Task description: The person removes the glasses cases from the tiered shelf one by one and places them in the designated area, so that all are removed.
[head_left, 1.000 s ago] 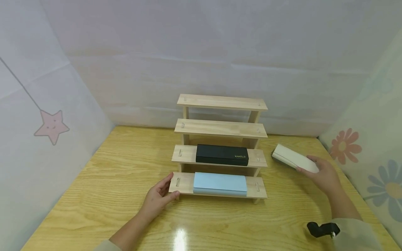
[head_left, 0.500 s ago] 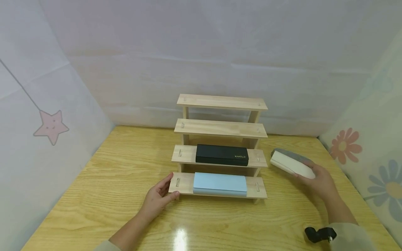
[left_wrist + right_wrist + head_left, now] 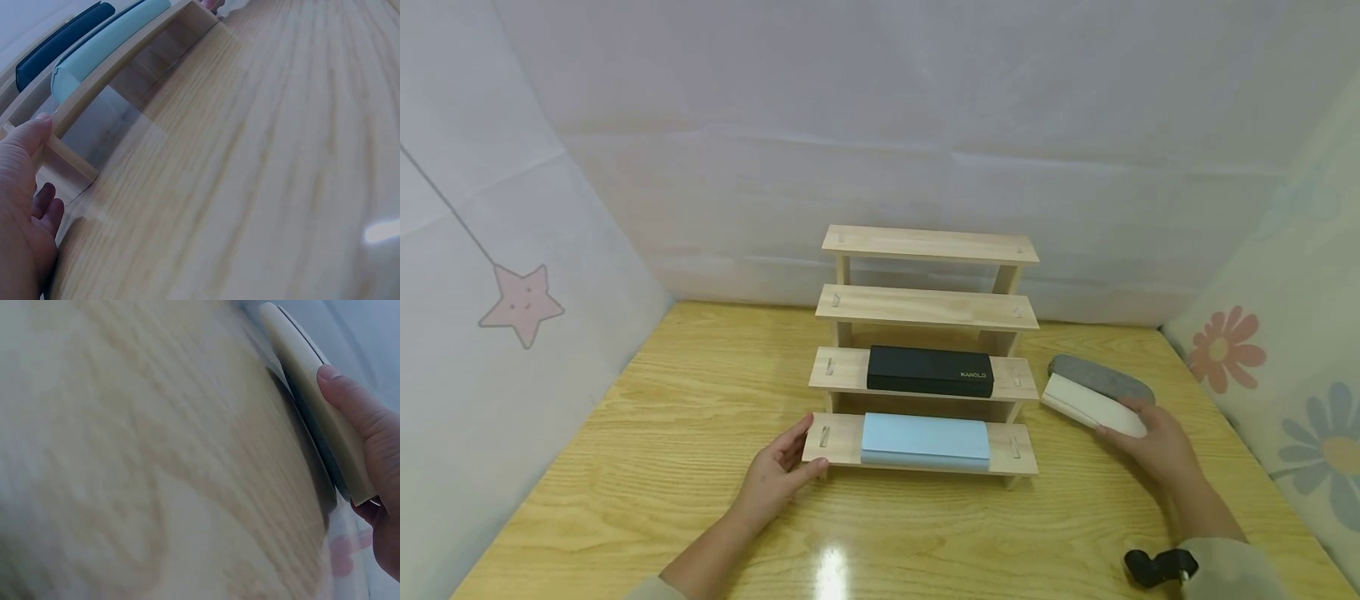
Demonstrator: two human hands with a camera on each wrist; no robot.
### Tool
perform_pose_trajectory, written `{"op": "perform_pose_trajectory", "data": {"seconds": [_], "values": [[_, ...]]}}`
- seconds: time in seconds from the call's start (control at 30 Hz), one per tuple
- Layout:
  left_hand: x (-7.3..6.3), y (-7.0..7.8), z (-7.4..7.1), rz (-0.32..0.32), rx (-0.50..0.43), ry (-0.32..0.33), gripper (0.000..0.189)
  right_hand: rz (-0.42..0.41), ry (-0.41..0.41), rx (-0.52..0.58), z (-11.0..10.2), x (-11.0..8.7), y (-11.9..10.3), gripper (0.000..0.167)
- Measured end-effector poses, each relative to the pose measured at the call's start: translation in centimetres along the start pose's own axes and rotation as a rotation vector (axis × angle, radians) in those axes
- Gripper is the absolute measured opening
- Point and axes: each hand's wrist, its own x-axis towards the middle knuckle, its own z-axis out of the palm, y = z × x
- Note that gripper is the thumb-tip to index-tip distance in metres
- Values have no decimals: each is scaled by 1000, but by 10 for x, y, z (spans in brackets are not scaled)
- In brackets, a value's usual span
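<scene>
A stepped wooden display rack [image 3: 928, 306] stands on the table. My left hand [image 3: 778, 471] grips the left end of its lowest shelf, and the left wrist view shows the thumb [image 3: 34, 132] on the shelf's front corner. On that shelf lies a light blue glasses case [image 3: 925, 437]; one step up is a black glasses case [image 3: 928, 371] with small lettering. To the right of the rack my right hand [image 3: 1161, 442] holds a cream glasses case [image 3: 1090, 404] by its near right end, thumb along the front side. A grey glasses case [image 3: 1097, 375] lies right behind it on the table.
The two upper shelves of the rack are bare wood. A white cloth backdrop [image 3: 925, 125] closes off the back, with printed side walls left and right. A black wrist mount [image 3: 1161, 568] sticks out from the right sleeve.
My right hand has brought the cream case toward me and slightly left, lower in the head view, uncovering the grey case behind it. The left hand and the rack stay in place.
</scene>
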Motion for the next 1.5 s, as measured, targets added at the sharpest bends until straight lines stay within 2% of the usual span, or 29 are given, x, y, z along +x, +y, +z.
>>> {"op": "perform_pose_trajectory", "data": {"seconds": [0.23,0.47,0.7,0.8,1.03,1.27,1.5], "values": [[-1,1,0,13,-16,-12,73,-17,1,11,7,-1,2,79],[0,-2,1,4,-13,10,74,-20,-5,-7,9,-1,4,82],[0,-2,0,7,-12,3,74,-70,48,-65,12,1,9,82],[0,-1,1,6,-16,-2,73,-65,58,-91,14,0,9,82],[0,0,0,16,-30,-11,72,1,128,-83,17,-1,11,89],[0,-3,0,22,-27,-8,74,133,194,-32,16,-3,11,98],[1,-3,0,29,-29,-10,73,269,171,74,14,-2,8,106]]}}
